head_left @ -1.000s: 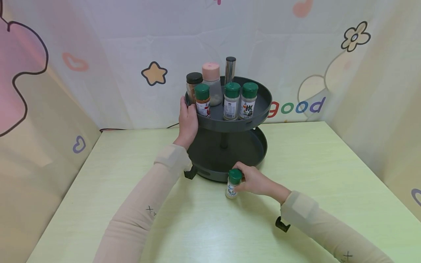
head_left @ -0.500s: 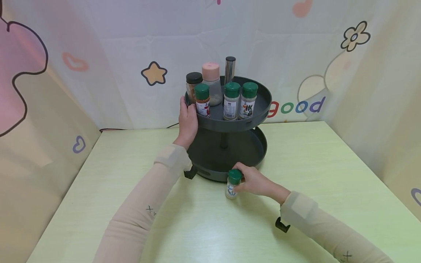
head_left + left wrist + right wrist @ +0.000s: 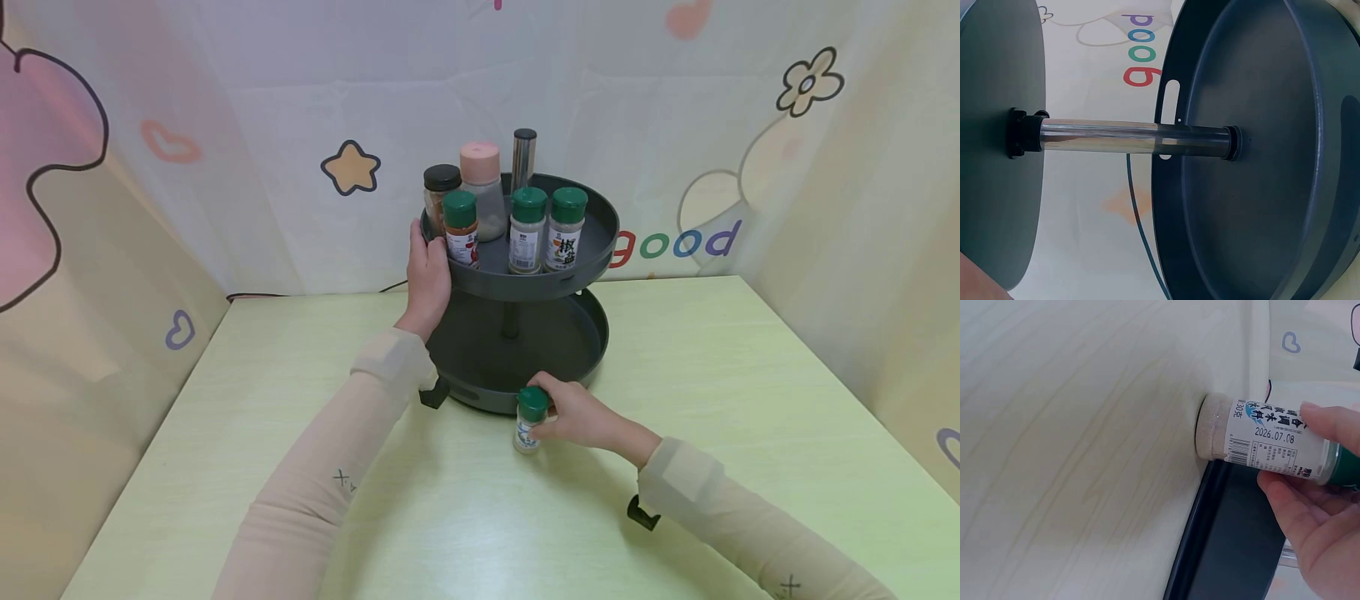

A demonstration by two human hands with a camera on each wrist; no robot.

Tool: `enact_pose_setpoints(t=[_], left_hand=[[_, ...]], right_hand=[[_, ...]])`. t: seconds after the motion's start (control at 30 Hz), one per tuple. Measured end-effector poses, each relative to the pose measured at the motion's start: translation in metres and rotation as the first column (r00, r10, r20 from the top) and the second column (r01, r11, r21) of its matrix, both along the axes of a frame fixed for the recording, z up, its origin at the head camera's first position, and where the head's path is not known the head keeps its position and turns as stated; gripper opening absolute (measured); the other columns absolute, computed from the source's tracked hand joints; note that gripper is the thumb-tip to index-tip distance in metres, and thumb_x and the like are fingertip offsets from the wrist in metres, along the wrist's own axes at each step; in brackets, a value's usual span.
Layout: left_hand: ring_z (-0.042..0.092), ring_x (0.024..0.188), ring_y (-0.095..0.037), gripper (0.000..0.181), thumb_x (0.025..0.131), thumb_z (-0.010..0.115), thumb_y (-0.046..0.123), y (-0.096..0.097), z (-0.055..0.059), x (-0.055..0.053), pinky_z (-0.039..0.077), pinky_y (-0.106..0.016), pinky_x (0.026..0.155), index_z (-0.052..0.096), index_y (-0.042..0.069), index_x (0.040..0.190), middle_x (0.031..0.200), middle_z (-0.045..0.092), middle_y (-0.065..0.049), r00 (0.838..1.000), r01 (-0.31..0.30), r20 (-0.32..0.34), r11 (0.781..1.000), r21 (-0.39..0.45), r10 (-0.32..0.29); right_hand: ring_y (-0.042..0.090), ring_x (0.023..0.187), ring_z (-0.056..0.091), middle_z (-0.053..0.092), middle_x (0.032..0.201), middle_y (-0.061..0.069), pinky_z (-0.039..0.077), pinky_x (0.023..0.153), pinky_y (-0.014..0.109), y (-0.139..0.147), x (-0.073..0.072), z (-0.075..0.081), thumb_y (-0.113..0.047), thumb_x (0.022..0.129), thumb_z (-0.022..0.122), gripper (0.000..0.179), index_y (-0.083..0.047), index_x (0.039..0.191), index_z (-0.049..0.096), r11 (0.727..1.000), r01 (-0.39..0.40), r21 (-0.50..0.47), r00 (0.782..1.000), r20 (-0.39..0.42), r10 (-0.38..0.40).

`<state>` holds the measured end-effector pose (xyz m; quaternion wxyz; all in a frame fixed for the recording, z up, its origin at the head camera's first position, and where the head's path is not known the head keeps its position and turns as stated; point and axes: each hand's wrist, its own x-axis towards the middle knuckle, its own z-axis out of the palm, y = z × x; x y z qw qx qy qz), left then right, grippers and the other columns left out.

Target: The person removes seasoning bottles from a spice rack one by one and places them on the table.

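My left hand (image 3: 429, 279) rests against the left side of the upper tray (image 3: 502, 287) of a dark two-tier turntable rack. Its fingers look straight along the outer wall; in the left wrist view only a bit of skin shows at the lower left corner. My right hand (image 3: 577, 411) grips a small seasoning bottle (image 3: 527, 429) with a green cap, thumb and fingers on either side near the cap. That bottle stands at the front of the lower tray (image 3: 480, 396). In the right wrist view its label (image 3: 1272, 437) and pale contents show, the base at the tabletop.
The upper tray bears several containers: green-capped bottles (image 3: 527, 242), a black-capped jar (image 3: 441, 196), a pink-capped bottle (image 3: 480, 179) and a metallic cylinder (image 3: 523, 158). A central post (image 3: 1104, 134) joins the tiers. Behind the pale table (image 3: 262, 400) hangs a printed curtain (image 3: 300, 108).
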<state>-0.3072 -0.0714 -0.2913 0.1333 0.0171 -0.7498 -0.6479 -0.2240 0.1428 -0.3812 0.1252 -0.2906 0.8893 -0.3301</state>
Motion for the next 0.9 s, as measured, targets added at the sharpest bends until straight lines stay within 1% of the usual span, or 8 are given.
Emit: enact_pose_setpoints(t=[0.27,0.4,0.6,0.9], left_hand=[[0.010,0.137,-0.010,0.056,0.094,0.024,0.032,-0.001,0.001,0.001,0.012,-0.034,0.111,-0.001,0.020,0.143,0.150,0.007,0.005,1.000,0.000,-0.005,1.000,-0.007,0.000],[0.010,0.137,-0.010,0.057,0.094,0.024,0.032,0.000,0.001,0.001,0.012,-0.034,0.112,-0.001,0.020,0.143,0.150,0.006,0.005,1.000,-0.001,-0.003,1.000,-0.006,0.001],[0.010,0.137,-0.011,0.056,0.094,0.024,0.032,0.000,0.001,0.002,0.012,-0.034,0.111,0.000,0.020,0.143,0.150,0.006,0.005,1.000,0.000,0.001,1.000,0.000,0.000],[0.010,0.137,-0.010,0.057,0.094,0.024,0.032,0.000,0.002,0.002,0.012,-0.034,0.111,-0.001,0.020,0.143,0.150,0.006,0.005,1.000,-0.003,0.003,1.000,-0.005,0.003]], right_hand=[[0.018,0.087,0.054,0.059,0.102,0.009,0.048,0.077,0.034,0.001,0.002,0.004,-0.020,0.071,0.072,0.048,-0.007,0.109,0.046,1.000,-0.017,0.009,1.000,-0.016,0.017],[0.019,0.090,0.054,0.059,0.104,0.009,0.048,0.080,0.035,0.001,0.002,0.007,-0.020,0.071,0.072,0.050,-0.007,0.112,0.045,1.000,-0.018,0.008,1.000,-0.001,0.019],[0.020,0.093,0.052,0.056,0.107,0.007,0.047,0.083,0.036,0.002,0.002,0.012,-0.022,0.071,0.072,0.054,-0.010,0.115,0.044,1.000,-0.013,0.002,0.999,0.042,0.013],[0.021,0.094,0.051,0.054,0.111,0.009,0.046,0.086,0.041,0.004,0.002,0.019,-0.024,0.072,0.072,0.060,-0.004,0.120,0.044,0.999,-0.037,-0.031,0.998,0.051,0.039]])
